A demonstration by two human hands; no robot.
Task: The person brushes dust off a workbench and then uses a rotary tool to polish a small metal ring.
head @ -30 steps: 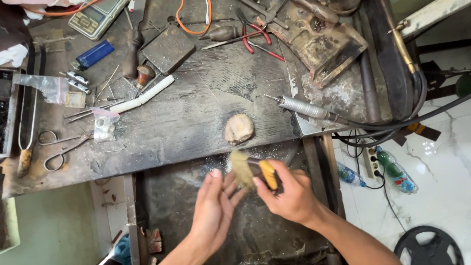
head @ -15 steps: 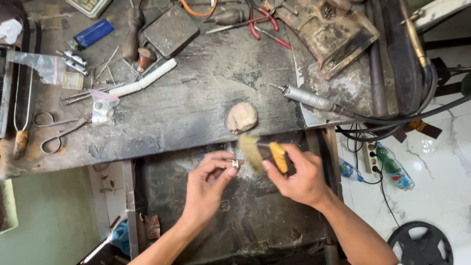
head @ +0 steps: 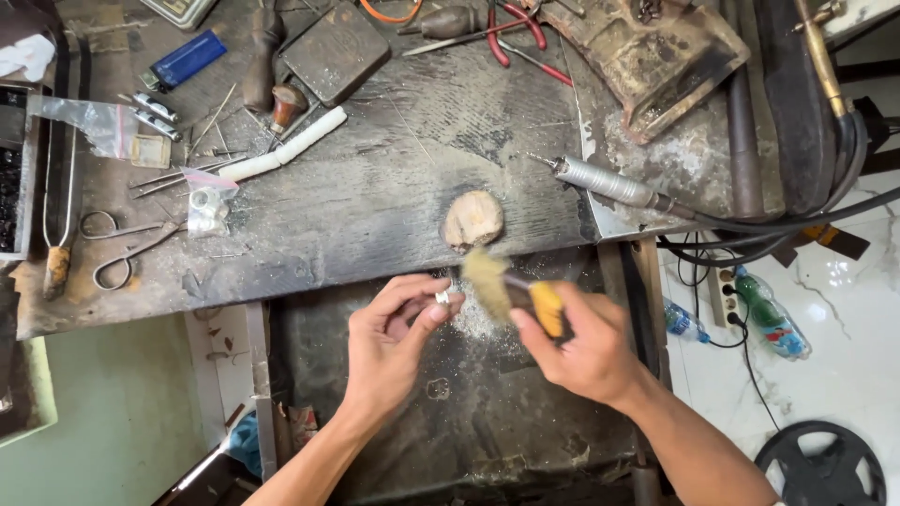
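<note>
My left hand (head: 394, 339) pinches a small silver ring (head: 442, 298) between thumb and fingertips, just below the edge of the dark workbench (head: 375, 206). My right hand (head: 586, 351) grips a yellow-handled brush (head: 548, 307); its pale bristles (head: 486, 281) are blurred and sit right beside the ring. Both hands hover over a dark tray (head: 450, 412) dusted with light filings. A rounded wooden bench peg (head: 472, 219) juts out just above the brush.
A rotary handpiece (head: 605, 181) with a black cable lies to the right. Scissors (head: 127, 248), a white stick (head: 286, 145), a blue lighter (head: 187, 58), red-handled pliers (head: 511, 28) and small tools litter the bench. Plastic bottles (head: 769, 314) and a weight plate (head: 820, 464) lie on the floor.
Both hands have shifted slightly up towards the bench edge. The brush has moved against the ring, bristles blurred with motion. The view has tilted a little.
</note>
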